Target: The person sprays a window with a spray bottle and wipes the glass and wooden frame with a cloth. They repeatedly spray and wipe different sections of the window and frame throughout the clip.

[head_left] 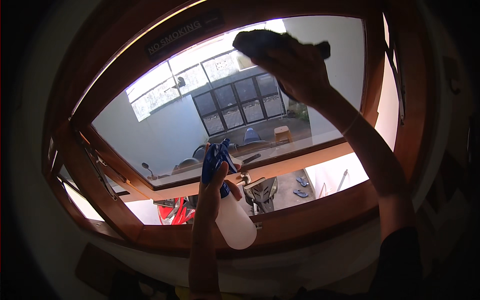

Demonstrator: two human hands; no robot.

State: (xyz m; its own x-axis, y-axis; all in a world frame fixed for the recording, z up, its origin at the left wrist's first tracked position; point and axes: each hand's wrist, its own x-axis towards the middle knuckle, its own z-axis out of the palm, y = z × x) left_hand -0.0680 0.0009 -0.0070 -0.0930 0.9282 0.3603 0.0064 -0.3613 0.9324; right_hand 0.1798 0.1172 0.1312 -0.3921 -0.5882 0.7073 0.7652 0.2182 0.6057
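A spray bottle [236, 224] with a white body and a blue trigger head is held upright, leaning a little, low in front of the window. My left hand [215, 187] is wrapped round its neck, just under the trigger. Up at the top right of the window pane [155, 117], my right hand [305, 75] presses a dark cloth [257, 42] to the glass with the arm stretched out. The cloth bunches out past the fingers on both sides; its exact edges are lost in shadow.
A brown wooden frame [300, 220] surrounds the pane, which is tilted outward on metal stays [100, 165]. A window handle [245, 178] sits by the bottle. Outside are a red motorcycle [175, 212], a dark one [262, 195], slippers [301, 193] and a gate [240, 102].
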